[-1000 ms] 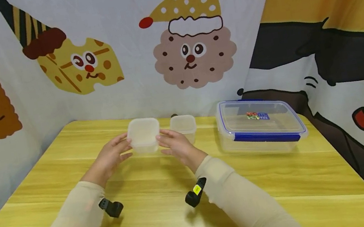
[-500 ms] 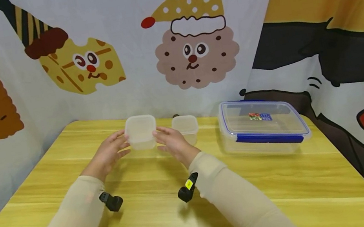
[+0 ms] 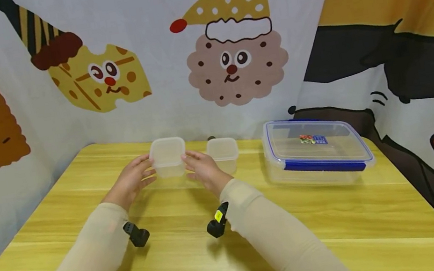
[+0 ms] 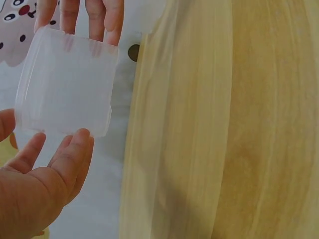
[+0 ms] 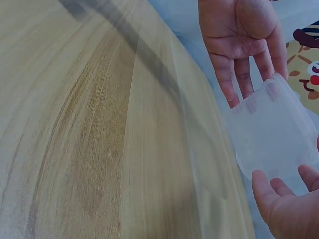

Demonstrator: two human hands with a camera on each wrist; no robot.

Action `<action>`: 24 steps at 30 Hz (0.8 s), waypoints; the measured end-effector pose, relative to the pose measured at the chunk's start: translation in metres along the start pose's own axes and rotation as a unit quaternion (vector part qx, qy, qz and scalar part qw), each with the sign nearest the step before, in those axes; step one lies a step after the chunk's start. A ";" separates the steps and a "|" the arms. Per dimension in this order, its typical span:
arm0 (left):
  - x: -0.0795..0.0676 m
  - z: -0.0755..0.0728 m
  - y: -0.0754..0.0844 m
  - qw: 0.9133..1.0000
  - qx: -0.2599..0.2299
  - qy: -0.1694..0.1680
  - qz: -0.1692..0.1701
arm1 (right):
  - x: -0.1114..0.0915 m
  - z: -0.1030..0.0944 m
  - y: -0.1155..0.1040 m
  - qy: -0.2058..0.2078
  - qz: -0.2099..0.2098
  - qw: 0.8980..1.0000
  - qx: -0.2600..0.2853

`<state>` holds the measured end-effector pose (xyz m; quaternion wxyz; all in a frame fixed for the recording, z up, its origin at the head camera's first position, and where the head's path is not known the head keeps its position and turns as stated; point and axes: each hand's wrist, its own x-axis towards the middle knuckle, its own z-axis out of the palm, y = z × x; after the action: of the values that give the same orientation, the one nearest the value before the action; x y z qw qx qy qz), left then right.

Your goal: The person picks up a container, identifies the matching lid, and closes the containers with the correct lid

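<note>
Between my hands I hold a small frosted, clear food container (image 3: 168,157) raised over the back of the table; its squarish lidded top faces up toward me in the head view. My left hand (image 3: 132,181) has fingertips on its left wall, fingers spread. From the other side, fingertips of my right hand (image 3: 204,168) press the opposite wall. In the left wrist view the container (image 4: 67,84) spans the gap between both sets of fingertips. Right behind my right hand stands a second, similar small container (image 3: 223,151) on the table.
At the right of the table (image 3: 184,254) stands a large clear storage box (image 3: 317,150) with blue clips and a lid. A cartoon-printed cloth (image 3: 165,77) hangs along the table's back edge.
Both hands and the small container have shifted slightly left, and more of the container's front wall shows. My right forearm has swung a little left. The other boxes have not moved.
</note>
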<state>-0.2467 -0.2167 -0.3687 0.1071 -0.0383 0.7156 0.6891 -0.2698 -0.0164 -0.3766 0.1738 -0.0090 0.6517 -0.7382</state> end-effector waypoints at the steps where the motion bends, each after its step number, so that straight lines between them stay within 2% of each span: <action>1: 0.001 0.000 0.000 1.000 0.000 0.003 -0.002 | 0.001 0.000 0.000 0.001 0.002 1.000 0.002; 15: 0.016 -0.001 -0.003 1.000 -0.016 0.002 -0.021 | 0.012 0.002 0.002 0.017 0.012 1.000 0.007; 24: 0.024 -0.001 -0.004 0.999 -0.020 0.013 -0.037 | 0.022 0.005 0.007 0.035 0.019 0.999 0.013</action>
<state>-0.2696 -0.2160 -0.3778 0.1223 -0.0760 0.7012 0.6983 -0.2871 -0.0281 -0.3875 0.1652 0.0320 0.6475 -0.7433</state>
